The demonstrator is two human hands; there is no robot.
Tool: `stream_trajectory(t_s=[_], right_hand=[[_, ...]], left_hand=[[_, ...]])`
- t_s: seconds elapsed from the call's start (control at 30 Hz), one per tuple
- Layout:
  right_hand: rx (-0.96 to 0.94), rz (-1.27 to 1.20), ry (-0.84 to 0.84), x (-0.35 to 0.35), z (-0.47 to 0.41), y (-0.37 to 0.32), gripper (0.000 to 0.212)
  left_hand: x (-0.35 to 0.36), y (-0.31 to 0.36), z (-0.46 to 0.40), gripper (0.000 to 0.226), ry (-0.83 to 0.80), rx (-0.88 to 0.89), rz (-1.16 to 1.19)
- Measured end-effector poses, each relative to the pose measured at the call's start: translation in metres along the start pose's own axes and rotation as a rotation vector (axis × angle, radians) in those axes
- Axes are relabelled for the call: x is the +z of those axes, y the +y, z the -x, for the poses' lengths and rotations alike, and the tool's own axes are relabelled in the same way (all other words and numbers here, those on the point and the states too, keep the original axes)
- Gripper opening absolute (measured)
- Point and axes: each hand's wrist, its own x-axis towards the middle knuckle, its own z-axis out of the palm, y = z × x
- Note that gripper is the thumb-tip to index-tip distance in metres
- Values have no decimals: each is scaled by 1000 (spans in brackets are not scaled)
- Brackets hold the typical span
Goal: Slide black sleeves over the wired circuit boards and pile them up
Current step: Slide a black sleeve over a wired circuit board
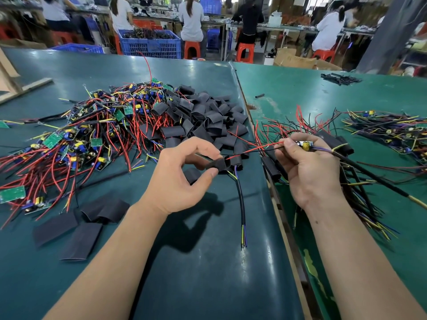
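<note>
**Lining up the sleeve with the wire ends**

The left hand pinches one black sleeve between thumb and forefinger, fingers clamped on its flat sides so the open mouth faces right. That hold seems meant to squeeze the flattened tube open enough to take the wires.

The right hand grips a circuit board near its top, fingers closed around it, with the red and black wires pointing left toward the sleeve. The red tip sits just at the sleeve's mouth; whether it has gone in is too small to tell. Leading with the thin wires probably guides the wider board in after them. The board's thick black cable trails away to the right, out of the path.

Supplies lie within reach on the bench: loose sleeves heaped ahead, bare boards tangled to the left. Sleeved boards gather just beyond the right hand, so a finished piece can drop there without a long reach.
</note>
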Motion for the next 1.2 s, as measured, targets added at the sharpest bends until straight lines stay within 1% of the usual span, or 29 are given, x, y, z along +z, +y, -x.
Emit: stream_trajectory(t_s=[0.2, 0.3, 0.43, 0.6, 0.73, 0.87, 1.03, 1.2], right_hand=[[-56, 72, -30, -1, 1, -2, 22], [-30, 79, -30, -2, 0, -3, 22], [33, 30, -53, -2, 0, -2, 24], [24, 59, -64, -1, 1, 0, 25], [30, 60, -56, -2, 0, 0, 25], [31, 51, -56, -2, 0, -2, 26], [37, 33, -77, -2, 1, -3, 25], [31, 31, -111, 0, 3, -3, 24]], left_hand=[[0, -3, 0, 25, 13, 3, -10], [0, -4, 0, 24, 33, -1, -4], [1, -7, 0, 24, 62, -5, 34], [2, -7, 0, 26, 100, -13, 66], [4, -10, -1, 22, 127, -52, 95], [6, -10, -2, 13, 154, -76, 162], [7, -13, -4, 12, 199, -142, 176], [9, -12, -4, 11, 199, -197, 163]])
